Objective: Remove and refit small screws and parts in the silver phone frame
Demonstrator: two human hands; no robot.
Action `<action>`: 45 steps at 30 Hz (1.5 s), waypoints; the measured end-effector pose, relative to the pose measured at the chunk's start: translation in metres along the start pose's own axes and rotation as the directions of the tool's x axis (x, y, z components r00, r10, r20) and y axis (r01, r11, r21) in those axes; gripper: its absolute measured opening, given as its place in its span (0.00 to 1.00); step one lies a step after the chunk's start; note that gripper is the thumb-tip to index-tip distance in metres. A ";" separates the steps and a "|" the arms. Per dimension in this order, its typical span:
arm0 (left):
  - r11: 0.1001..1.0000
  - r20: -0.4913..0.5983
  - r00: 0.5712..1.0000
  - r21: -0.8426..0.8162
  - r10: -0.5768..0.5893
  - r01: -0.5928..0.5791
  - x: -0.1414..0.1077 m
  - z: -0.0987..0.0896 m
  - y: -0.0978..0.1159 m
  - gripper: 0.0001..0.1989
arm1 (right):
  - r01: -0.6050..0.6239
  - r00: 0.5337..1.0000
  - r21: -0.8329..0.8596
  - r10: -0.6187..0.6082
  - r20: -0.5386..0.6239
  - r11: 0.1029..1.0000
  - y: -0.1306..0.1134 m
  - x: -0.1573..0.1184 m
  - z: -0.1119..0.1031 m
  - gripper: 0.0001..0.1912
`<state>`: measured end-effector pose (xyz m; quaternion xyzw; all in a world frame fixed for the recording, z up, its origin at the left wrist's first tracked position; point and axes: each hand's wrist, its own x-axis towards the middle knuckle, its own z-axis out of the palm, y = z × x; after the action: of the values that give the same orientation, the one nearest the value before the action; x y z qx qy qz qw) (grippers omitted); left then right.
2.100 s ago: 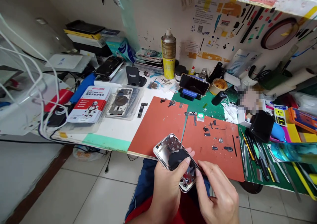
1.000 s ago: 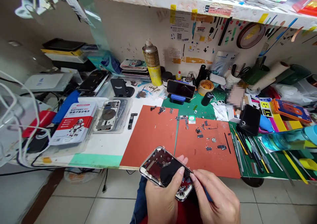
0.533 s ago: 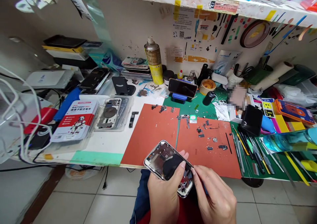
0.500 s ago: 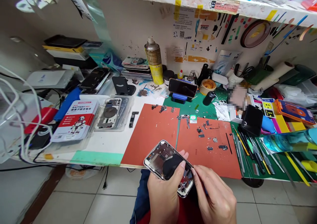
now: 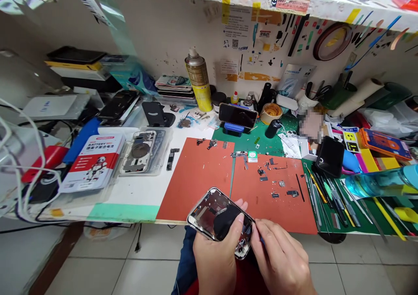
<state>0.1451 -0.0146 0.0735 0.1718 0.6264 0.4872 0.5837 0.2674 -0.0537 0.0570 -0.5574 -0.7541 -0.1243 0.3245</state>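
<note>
My left hand (image 5: 215, 258) is closed around an opened phone housing (image 5: 203, 211), held tilted over my lap just off the table's front edge. Its thumb presses across the bare inside, beside a round black patch (image 5: 223, 222). Camera openings show at the lower end of the housing. My right hand (image 5: 282, 256) has its fingers pinched together at the housing's right side edge. A bit of blue shows between those fingers, but what they grip is mostly hidden. Small phone parts (image 5: 263, 179) lie on the red-brown mat (image 5: 196, 173) behind the hands.
Tweezers and screwdrivers (image 5: 339, 201) lie at the right, beside a blue bottle (image 5: 375, 184). A phone (image 5: 238, 115) leans on a blue stand behind the mat. Left are another phone housing (image 5: 140, 151) in a clear tray and a battery box (image 5: 94, 162). A spray can (image 5: 200, 84) stands behind.
The camera view has shifted slightly. Both hands keep their hold at the phone housing, with my right fingers still at its side edge.
</note>
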 end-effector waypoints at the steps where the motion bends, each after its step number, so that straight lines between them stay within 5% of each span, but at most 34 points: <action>1: 1.000 -0.002 1.000 -0.002 -0.001 0.001 0.000 0.000 0.000 0.20 | -0.005 1.000 0.002 0.005 -0.003 1.000 0.000 0.000 0.000 0.08; 12: 1.000 0.029 0.999 -0.022 -0.017 0.018 0.008 -0.006 -0.010 0.22 | -0.039 0.999 0.029 0.039 0.009 0.999 -0.003 -0.007 0.006 0.09; 19: 0.977 0.077 0.992 -0.185 -0.096 0.109 0.008 -0.008 -0.009 0.23 | 0.050 0.998 -0.172 -0.044 0.038 0.984 -0.007 -0.022 0.005 0.11; 27: 0.966 0.021 0.995 -0.238 -0.101 0.103 0.002 -0.001 -0.002 0.40 | -0.110 0.992 -0.193 0.096 -0.080 0.975 -0.025 -0.031 0.007 0.12; 33: 0.962 0.007 0.995 -0.254 -0.101 0.099 0.000 0.003 -0.002 0.31 | -0.229 0.967 -0.176 0.203 -0.153 0.957 -0.033 -0.034 0.015 0.12; 39: 0.970 0.047 0.994 -0.216 -0.103 0.111 0.008 -0.004 -0.012 0.27 | -0.060 0.998 -0.196 0.064 0.015 0.979 -0.018 -0.031 0.007 0.13; 45: 0.977 0.068 0.988 -0.158 -0.136 0.145 0.017 -0.009 -0.021 0.27 | -0.017 0.999 -0.178 0.023 0.034 0.984 -0.006 -0.030 0.008 0.13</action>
<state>0.1395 -0.0144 0.0453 0.0926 0.5784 0.4892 0.6462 0.2642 -0.0745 0.0334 -0.5937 -0.7401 -0.1776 0.2611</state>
